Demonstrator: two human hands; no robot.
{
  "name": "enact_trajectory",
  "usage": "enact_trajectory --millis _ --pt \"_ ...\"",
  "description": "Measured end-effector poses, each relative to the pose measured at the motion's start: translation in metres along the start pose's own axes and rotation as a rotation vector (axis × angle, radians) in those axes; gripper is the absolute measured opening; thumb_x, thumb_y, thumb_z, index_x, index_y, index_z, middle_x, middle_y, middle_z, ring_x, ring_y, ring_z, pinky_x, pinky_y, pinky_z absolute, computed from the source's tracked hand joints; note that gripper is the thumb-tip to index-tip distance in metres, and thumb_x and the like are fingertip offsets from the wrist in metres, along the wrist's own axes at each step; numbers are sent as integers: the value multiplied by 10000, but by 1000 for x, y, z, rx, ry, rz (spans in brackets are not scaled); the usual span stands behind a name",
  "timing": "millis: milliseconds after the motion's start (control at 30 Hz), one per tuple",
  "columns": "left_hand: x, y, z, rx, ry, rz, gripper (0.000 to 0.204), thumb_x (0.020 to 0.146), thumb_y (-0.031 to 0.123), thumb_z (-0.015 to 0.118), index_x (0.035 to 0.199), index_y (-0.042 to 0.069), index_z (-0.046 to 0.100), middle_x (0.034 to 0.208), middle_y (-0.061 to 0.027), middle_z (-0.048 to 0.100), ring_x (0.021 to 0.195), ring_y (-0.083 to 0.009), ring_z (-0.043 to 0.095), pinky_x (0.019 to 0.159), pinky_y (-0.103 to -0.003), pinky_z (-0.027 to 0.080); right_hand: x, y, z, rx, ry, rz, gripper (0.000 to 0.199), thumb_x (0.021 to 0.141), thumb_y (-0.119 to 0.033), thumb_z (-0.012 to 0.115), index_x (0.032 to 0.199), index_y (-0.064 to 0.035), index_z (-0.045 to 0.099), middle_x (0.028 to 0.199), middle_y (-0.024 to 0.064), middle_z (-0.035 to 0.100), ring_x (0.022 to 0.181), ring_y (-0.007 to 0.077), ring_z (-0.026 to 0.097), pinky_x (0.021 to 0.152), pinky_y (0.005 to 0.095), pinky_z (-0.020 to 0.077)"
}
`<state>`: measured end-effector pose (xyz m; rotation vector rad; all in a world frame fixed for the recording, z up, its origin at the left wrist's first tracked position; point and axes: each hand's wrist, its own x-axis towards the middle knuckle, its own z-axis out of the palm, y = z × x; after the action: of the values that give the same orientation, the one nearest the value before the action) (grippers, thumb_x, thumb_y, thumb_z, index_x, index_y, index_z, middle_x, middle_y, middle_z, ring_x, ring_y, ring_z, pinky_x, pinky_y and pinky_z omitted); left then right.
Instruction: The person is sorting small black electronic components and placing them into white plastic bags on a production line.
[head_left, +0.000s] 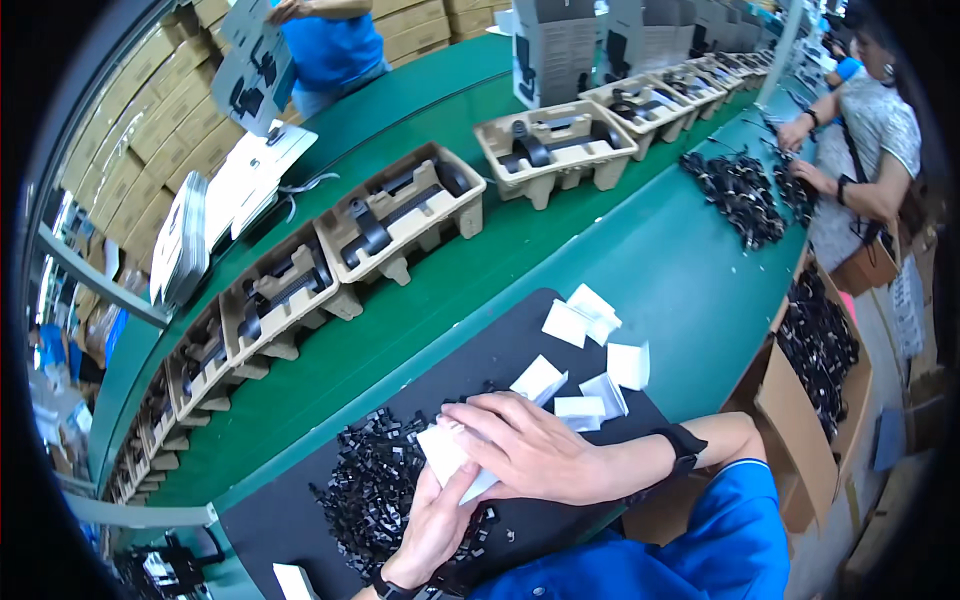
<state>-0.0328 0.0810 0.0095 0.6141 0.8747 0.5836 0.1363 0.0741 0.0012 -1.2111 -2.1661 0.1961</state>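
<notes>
In front of me, both hands are closed on one small white folded paper piece, perhaps a little card box. My left hand grips it from below, thumb pointing up along it. Over its top and right side lies my right hand, fingers bent and covering part of it. Beneath and beside my hands spreads a pile of small black parts with shiny metal bits, on a black mat. Several more white folded papers lie loose on the mat beyond my right hand.
Moulded pulp trays holding black parts line a green conveyor. Black cables are heaped on the table at right, near a co-worker's hands. An open carton of black cables stands by my right elbow. Printed sleeves stand behind the trays.
</notes>
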Motion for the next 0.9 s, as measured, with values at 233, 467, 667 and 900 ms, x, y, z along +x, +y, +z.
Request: enact_trajectory --millis 233,467,667,900 --pt "-64 -11 -44 -57 -47 117 384 938 72 486 1300 10 376 1209 -88 514 1118 -178 529 922 -332 479 -3 -74 29 -125 100 -89 646 618 -373 744 1125 -38 526 1226 106 485 1090 285 483 914 406 410" --pt "-97 -28 -86 110 -263 169 327 957 56 425 1268 -47 425 1138 -127 581 1022 -208 595 824 -320 536 14 -108 17 159 -81 -71 350 663 -219 737 938 -64 584 921 56 547 812 240 521 675 354 446" --pt "-109 -26 -126 493 -342 214 415 858 -32 548 1266 9 483 1120 -106 597 962 -181 620 794 -280 522 -1 -149 12 489 -598 170 143 926 -125 479 981 -15 405 572 128 522 458 305 567 399 398 436" --pt "-88 -40 -128 582 -391 78 548 723 28 748 1232 29 548 1204 -92 583 1047 -137 570 866 -271 478 -10 -138 41 509 -769 150 308 836 -86 550 1056 43 377 572 166 542 523 369 598 449 434 459"
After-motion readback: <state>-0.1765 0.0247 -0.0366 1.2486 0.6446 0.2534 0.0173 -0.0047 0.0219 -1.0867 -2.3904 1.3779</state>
